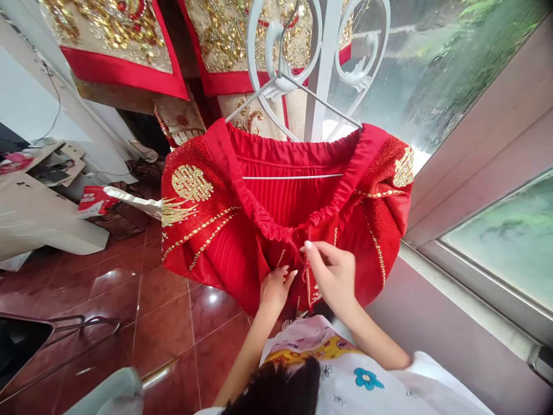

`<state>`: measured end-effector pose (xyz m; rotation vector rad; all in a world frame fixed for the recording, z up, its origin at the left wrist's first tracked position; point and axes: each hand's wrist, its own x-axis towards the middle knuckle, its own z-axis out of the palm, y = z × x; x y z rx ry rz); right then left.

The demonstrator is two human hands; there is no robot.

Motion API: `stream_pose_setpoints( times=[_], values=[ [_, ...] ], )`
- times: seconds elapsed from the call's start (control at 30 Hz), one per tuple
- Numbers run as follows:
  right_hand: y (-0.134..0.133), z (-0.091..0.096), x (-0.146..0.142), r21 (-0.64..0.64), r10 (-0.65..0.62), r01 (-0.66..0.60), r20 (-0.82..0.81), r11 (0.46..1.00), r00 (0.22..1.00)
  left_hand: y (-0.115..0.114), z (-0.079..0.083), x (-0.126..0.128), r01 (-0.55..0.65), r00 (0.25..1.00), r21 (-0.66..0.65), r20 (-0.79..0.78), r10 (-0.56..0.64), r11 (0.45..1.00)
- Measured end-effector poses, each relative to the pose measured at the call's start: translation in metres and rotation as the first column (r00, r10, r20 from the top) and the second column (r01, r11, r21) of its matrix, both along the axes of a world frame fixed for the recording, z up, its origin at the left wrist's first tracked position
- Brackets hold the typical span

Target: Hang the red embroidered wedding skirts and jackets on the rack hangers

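A red pleated skirt point(216, 230) with gold embroidery and beaded lines hangs by its gathered waistband point(276, 231) from a white wire hanger point(319, 98). At the front middle of the waistband, my right hand point(334, 274) is closed, thumb and forefinger pinching a thin red drawstring point(303, 259). Lower and to the left, my left hand point(276, 288) rests at the skirt's front with its fingers curled against the cloth. Part of the left fingers is hidden by the hand and the fabric.
White scrolled metalwork point(317, 75) stands behind the hanger. Gold-sequined garments with red borders point(125, 63) hang at the back left. A framed window point(496, 242) is close on the right. At left stands a cluttered pale desk point(56, 213) on red floor tiles point(164, 311).
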<state>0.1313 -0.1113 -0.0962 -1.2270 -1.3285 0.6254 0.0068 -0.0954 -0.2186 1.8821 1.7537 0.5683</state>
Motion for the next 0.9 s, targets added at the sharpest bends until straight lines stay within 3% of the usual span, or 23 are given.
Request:
stream_pose_setpoints(
  times=[0.07, 0.13, 0.23, 0.33, 0.5, 0.6, 0.7, 0.83, 0.9],
  values=[
    [-0.005, -0.006, 0.012, 0.110, -0.214, 0.207, 0.063, 0.972, 0.975, -0.010, 0.020, -0.004, -0.028, 0.991, 0.102, 0.131, 0.014, 0.994],
    [-0.001, -0.013, 0.019, 0.138, -0.294, 0.277, 0.126, 0.951, 0.948, -0.014, 0.042, -0.003, -0.091, 0.959, 0.274, 0.282, 0.010, 0.957],
    [0.015, -0.024, 0.019, 0.038, -0.154, 0.149, 0.213, 0.988, 0.965, -0.004, 0.064, 0.008, -0.164, 0.941, 0.457, 0.337, 0.000, 0.874],
    [0.029, -0.033, 0.016, -0.033, -0.028, 0.036, 0.209, 0.999, 0.977, 0.008, 0.069, 0.019, -0.144, 0.953, 0.493, 0.301, -0.013, 0.858],
    [0.031, -0.041, 0.020, -0.108, -0.039, 0.061, 0.195, 0.992, 0.980, 0.004, 0.051, 0.021, -0.130, 0.926, 0.364, 0.376, -0.018, 0.922],
    [0.025, -0.045, 0.021, -0.204, 0.120, -0.123, -0.024, 0.971, 0.992, -0.005, 0.040, 0.019, -0.081, 0.794, 0.181, 0.606, -0.046, 0.980],
    [0.019, -0.043, 0.014, -0.227, 0.262, -0.316, -0.237, 0.921, 0.935, -0.010, 0.036, 0.019, 0.016, 0.618, 0.017, 0.786, -0.023, 1.000],
    [0.011, -0.039, 0.002, -0.228, 0.304, -0.397, -0.354, 0.889, 0.885, -0.012, 0.036, 0.021, 0.166, 0.542, -0.131, 0.840, 0.020, 0.977],
    [0.007, -0.039, -0.002, -0.225, 0.278, -0.398, -0.427, 0.889, 0.861, -0.014, 0.036, 0.020, 0.183, 0.490, -0.173, 0.870, 0.063, 0.968]
  ],
)
